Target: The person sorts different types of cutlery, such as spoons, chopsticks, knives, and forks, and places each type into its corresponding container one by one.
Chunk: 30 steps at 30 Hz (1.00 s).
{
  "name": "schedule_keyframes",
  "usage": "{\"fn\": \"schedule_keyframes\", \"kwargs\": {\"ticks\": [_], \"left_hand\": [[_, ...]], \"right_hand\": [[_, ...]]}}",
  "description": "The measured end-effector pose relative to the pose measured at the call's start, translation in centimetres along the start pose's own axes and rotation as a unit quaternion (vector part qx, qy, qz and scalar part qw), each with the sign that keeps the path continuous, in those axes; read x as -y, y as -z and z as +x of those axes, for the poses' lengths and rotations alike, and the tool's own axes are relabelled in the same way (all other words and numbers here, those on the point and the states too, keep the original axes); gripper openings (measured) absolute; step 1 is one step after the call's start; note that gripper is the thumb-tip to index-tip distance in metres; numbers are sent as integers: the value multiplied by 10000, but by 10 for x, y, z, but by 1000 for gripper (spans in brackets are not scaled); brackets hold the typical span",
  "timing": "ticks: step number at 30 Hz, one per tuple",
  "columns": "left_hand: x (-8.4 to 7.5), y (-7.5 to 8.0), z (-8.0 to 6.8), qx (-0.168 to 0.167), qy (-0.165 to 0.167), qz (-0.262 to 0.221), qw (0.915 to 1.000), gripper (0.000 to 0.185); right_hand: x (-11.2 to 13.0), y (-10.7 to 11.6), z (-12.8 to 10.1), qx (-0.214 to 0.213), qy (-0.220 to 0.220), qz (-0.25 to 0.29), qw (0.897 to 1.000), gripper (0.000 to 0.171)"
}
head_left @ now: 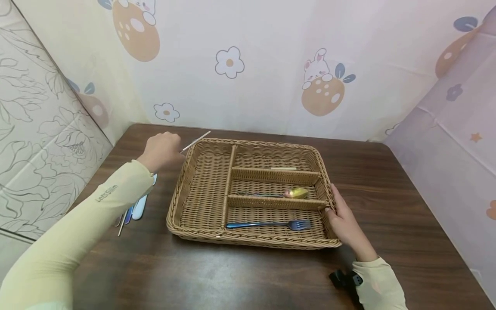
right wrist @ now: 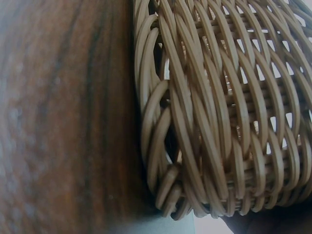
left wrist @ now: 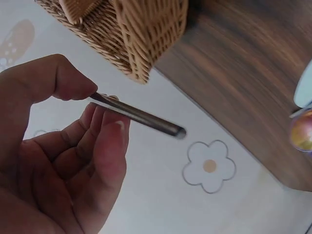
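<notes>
While right hand [head_left: 346, 226] steadies basket [head_left: 201, 202], left hand [head_left: 160, 149] pinches chopstick [left wrist: 141, 117]

The head view looked forward and down from above the near table edge, taking in the whole wicker tray [head_left: 193, 172] on the wooden table [head_left: 387, 193] with both arms. The left wrist view sat close behind the left hand [left wrist: 53, 161], facing a tray corner and the wall beyond. The right wrist view pressed almost against the tray's outer weave, table beside it. All three views shared the tray.
</notes>
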<state>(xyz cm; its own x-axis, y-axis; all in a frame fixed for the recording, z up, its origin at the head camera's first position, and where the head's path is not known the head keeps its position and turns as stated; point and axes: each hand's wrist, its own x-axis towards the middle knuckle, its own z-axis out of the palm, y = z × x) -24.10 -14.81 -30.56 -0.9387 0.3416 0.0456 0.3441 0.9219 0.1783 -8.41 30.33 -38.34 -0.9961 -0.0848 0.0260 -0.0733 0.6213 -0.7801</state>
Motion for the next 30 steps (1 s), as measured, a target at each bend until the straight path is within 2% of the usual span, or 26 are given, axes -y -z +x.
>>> {"fn": "schedule_keyframes", "kwargs": {"ticks": [11, 21, 30], "left_hand": [[-30, 0, 19, 201, -430, 279, 9985, 26], [-55, -5, 37, 0, -997, 374, 9943, 32], [-87, -12, 57, 113, -1536, 504, 9868, 22]], "right_hand": [[-2, -1, 1, -30, 4, -24, 10000, 70], [1, -1, 0, -36, -11, -59, 10000, 69], [2, -1, 0, -48, -13, -56, 10000, 69]]}}
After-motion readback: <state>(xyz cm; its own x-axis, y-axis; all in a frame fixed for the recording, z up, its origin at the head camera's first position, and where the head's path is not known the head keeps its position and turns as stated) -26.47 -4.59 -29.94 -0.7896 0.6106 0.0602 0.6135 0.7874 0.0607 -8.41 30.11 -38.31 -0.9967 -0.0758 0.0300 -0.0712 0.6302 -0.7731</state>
